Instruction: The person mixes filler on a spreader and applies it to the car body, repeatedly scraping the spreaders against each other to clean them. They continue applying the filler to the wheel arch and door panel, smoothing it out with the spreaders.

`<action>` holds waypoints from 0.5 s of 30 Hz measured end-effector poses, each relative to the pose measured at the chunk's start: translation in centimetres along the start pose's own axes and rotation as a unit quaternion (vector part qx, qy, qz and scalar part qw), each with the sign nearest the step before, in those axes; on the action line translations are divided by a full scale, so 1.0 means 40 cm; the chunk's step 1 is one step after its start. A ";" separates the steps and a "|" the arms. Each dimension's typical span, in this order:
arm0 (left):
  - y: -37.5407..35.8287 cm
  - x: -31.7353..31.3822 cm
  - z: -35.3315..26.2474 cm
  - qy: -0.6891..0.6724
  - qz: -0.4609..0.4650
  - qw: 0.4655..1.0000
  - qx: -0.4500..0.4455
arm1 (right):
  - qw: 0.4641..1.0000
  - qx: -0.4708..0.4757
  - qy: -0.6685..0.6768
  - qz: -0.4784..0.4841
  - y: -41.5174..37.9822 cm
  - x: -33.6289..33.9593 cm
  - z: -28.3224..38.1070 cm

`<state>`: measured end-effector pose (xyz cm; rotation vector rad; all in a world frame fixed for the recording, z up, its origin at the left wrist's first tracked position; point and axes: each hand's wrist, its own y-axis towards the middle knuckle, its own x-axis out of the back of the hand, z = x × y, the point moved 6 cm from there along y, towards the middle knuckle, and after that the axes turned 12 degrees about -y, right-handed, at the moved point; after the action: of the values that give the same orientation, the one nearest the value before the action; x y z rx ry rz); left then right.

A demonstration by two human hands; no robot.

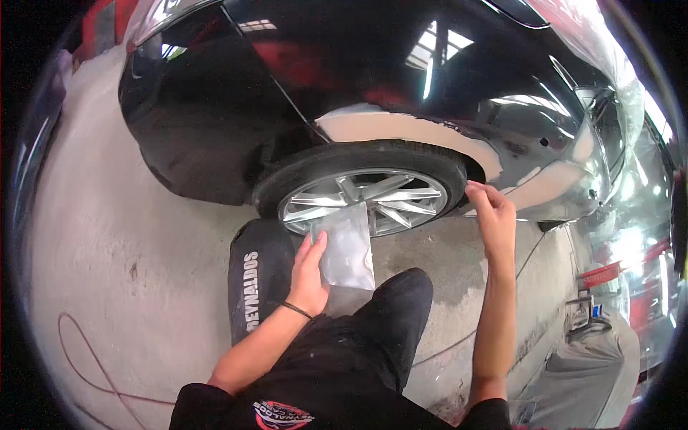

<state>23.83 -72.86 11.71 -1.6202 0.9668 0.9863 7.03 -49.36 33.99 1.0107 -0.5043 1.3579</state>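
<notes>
Clear, greyish plastic is held in the left hand (309, 271): a flat sheet (347, 251) is gripped along its near-left edge, with the thumb laid on its face. Its long axis is pointed away from the body, from above the knee (407, 290) toward the wheel (365, 197), whose lower spokes are partly covered by it.

The right hand (494, 211) is raised well apart from the sheet, beside the right side of the tyre (453, 175). Its fingers are bent and drawn together; whether something thin is pinched between them cannot be told.

Above both hands, a beige patch (408, 130) is spread over the wheel arch of the black car (344, 72). Its long axis is curved with the arch, and its lower right end is placed just above the right fingertips, so the right hand is the nearer one. Whether the bodywork is touched by them cannot be made out. Farther right, a second beige patch (548, 188) is seen low on the panel.

On the floor (168, 265), a black lettered pad (251, 276) is set beside the left forearm.
</notes>
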 end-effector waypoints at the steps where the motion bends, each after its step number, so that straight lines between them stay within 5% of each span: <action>1: 0.002 0.003 0.011 0.003 -0.003 1.000 0.005 | 0.999 -0.012 0.040 0.008 0.023 0.003 -0.015; 4: -0.003 0.017 0.039 0.010 0.008 1.000 0.020 | 0.997 -0.068 0.010 0.047 0.069 0.046 -0.025; 15: 0.006 0.090 0.071 0.019 0.008 0.998 0.052 | 0.993 -0.020 -0.107 0.037 0.069 0.021 0.163</action>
<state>24.47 -70.64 7.72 -1.5515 1.0423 0.9043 6.18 -54.53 38.85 1.1200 -0.7340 1.3059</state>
